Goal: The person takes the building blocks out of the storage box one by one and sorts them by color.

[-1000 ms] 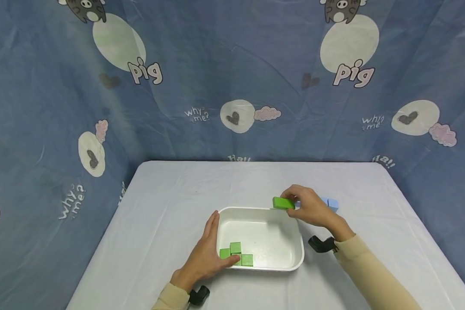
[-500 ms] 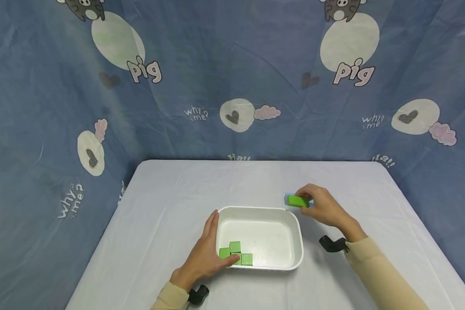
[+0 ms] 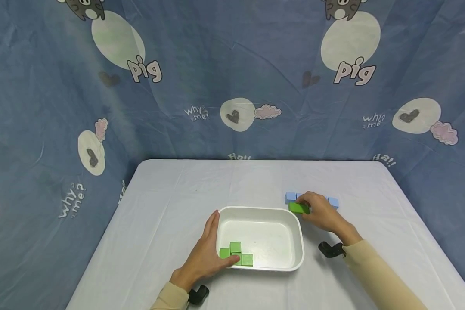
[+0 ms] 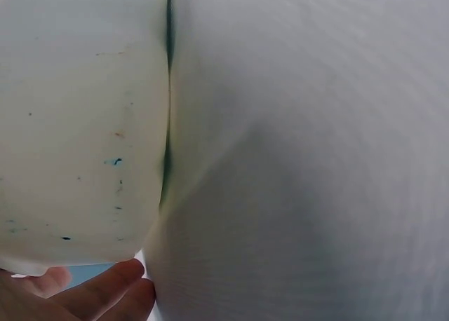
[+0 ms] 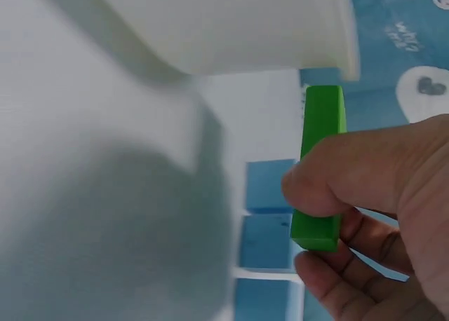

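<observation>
My right hand pinches a long green block between thumb and fingers, just in front of a row of blue blocks. The right wrist view shows the thumb across the green block's side and blue blocks beyond it. At the front left corner of a white tray, my left hand holds on, thumb over the front rim and fingers along the left wall. Several green cubes sit in that corner, partly hidden by the thumb. Its fingertips meet the tray's outer wall.
A white cloth covers the table. Blue patterned fabric hangs behind it and at the left. Black wrist-worn devices show near both cuffs. The right hand hides the middle of the blue row.
My right hand first moved right with the long green block, away from above the tray's back rim, then came slightly nearer, uncovering blue blocks. The left hand and tray stayed put.
</observation>
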Tool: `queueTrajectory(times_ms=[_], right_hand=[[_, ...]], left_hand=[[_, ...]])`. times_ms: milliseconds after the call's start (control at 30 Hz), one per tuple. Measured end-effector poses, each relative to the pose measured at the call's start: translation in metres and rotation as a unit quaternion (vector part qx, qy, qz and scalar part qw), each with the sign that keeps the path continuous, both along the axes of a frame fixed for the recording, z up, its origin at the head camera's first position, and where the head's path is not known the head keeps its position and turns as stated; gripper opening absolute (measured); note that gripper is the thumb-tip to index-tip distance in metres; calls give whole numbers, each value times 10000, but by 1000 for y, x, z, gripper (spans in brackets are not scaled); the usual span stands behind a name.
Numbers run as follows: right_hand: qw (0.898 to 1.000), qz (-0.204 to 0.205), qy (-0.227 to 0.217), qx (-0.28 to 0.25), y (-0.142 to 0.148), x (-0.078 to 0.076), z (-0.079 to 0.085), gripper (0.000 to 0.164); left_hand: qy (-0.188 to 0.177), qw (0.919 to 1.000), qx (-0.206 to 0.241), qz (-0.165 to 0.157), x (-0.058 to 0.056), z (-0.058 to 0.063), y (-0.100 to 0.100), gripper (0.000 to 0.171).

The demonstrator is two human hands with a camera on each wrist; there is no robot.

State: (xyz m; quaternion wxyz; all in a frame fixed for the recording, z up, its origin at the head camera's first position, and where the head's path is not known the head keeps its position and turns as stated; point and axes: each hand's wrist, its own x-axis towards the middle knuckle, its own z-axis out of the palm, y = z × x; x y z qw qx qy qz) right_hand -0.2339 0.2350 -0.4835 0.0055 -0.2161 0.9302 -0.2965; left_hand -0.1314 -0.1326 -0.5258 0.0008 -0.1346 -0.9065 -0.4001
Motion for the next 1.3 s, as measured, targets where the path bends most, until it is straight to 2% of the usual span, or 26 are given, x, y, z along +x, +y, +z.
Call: queueTrajectory(times_ms=[300,500,1067,1300], right_hand=[[9997,113,178,114,-3,1,-24,29],[9997,84,211,131,-3,1,-33,26],[9986,53,478,233,-8,0,-36,27],[9992,-5,298,280,-5,3,-28,39]], left_hand=[[48,10000,7,-54,0,-2,-1,134],[30,10000,39,-46,1,-1,0,134],[35,10000,10,-7,1,-1,-2,133],[37,10000,20,-26,0,-2,-2,132]])
